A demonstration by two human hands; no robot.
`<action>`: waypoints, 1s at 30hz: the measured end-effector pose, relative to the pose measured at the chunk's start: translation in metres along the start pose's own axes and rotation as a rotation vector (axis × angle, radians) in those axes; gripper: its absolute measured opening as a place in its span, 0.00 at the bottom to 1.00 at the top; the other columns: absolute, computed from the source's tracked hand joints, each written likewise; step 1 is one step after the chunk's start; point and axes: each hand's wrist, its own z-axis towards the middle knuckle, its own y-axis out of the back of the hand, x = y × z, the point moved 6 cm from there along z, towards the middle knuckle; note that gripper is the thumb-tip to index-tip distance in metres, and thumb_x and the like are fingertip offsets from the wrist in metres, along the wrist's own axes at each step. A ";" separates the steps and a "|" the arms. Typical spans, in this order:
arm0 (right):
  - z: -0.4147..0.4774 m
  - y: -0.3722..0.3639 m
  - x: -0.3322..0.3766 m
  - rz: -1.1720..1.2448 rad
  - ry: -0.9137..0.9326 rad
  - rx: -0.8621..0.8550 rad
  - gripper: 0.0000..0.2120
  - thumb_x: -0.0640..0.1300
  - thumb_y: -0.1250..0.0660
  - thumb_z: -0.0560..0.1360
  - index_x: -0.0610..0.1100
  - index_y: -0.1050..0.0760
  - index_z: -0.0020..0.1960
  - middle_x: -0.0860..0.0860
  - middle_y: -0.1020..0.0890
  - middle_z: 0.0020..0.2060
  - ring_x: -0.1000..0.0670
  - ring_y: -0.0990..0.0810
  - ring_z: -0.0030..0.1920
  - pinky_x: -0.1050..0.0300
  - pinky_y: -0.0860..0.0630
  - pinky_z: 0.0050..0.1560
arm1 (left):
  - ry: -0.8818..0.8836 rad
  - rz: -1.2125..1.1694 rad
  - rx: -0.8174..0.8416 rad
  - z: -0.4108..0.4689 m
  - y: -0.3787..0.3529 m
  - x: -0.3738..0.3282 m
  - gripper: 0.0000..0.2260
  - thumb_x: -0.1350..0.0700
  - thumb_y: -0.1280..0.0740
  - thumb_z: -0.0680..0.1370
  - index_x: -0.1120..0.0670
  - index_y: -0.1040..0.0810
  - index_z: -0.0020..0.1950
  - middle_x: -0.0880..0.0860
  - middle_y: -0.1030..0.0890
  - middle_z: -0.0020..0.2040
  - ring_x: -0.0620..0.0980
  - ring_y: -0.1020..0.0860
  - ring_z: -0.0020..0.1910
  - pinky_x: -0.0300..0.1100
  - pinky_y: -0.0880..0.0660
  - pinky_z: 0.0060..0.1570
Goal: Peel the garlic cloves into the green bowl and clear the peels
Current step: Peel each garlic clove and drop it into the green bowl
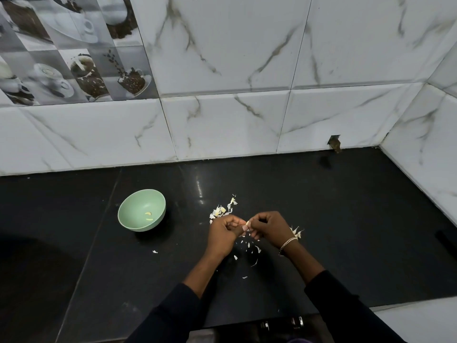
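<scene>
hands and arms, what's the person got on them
Both arms wear dark long sleeves that end partway up the forearm. The left hand and right hand are bare, with no gloves. A pale metal chain bracelet circles the right wrist.

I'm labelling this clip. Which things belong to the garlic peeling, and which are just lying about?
Job: bowl; peeled cloves in it; clove pinched between left hand and right hand; peels on counter.
Lying about: dark object at counter's right edge; metal knobs below.
</scene>
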 end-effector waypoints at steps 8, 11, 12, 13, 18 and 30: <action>0.005 0.000 -0.004 -0.038 0.024 -0.022 0.05 0.36 0.30 0.73 0.36 0.18 0.40 0.38 0.18 0.31 0.46 0.22 0.31 0.58 0.25 0.31 | 0.004 0.001 0.010 0.001 -0.002 -0.001 0.02 0.68 0.27 0.74 0.65 0.17 0.45 0.52 0.15 0.35 0.42 0.19 0.32 0.34 0.23 0.37; 0.006 -0.001 -0.004 0.001 0.017 -0.038 0.06 0.34 0.31 0.74 0.35 0.18 0.40 0.41 0.20 0.28 0.47 0.24 0.28 0.60 0.27 0.28 | 0.026 -0.063 0.016 0.000 -0.002 0.000 0.02 0.68 0.28 0.75 0.65 0.17 0.46 0.54 0.15 0.35 0.45 0.18 0.33 0.35 0.23 0.38; 0.006 -0.001 -0.003 0.021 0.016 -0.043 0.07 0.33 0.32 0.75 0.35 0.18 0.39 0.41 0.20 0.28 0.47 0.25 0.28 0.61 0.27 0.27 | 0.034 -0.089 0.015 0.000 -0.003 0.001 0.02 0.68 0.28 0.75 0.64 0.17 0.46 0.55 0.15 0.36 0.46 0.18 0.34 0.36 0.22 0.38; 0.007 -0.002 -0.003 0.043 0.016 -0.049 0.08 0.33 0.32 0.75 0.36 0.19 0.38 0.41 0.20 0.28 0.47 0.25 0.27 0.61 0.28 0.26 | 0.043 -0.116 0.012 0.000 -0.003 0.001 0.02 0.68 0.29 0.76 0.64 0.18 0.46 0.56 0.15 0.37 0.47 0.17 0.34 0.37 0.22 0.39; 0.008 -0.004 -0.002 0.097 0.000 -0.082 0.09 0.39 0.32 0.70 0.34 0.20 0.36 0.39 0.21 0.30 0.46 0.25 0.29 0.61 0.28 0.25 | 0.031 -0.164 0.000 0.003 -0.005 -0.001 0.05 0.70 0.32 0.77 0.65 0.21 0.52 0.63 0.15 0.40 0.51 0.16 0.36 0.38 0.21 0.39; 0.007 -0.002 0.001 0.010 0.022 -0.068 0.11 0.48 0.32 0.66 0.40 0.19 0.35 0.39 0.20 0.29 0.46 0.25 0.29 0.61 0.29 0.27 | 0.057 -0.123 0.057 0.008 -0.007 -0.001 0.03 0.67 0.32 0.79 0.66 0.19 0.50 0.60 0.14 0.41 0.51 0.16 0.39 0.37 0.21 0.38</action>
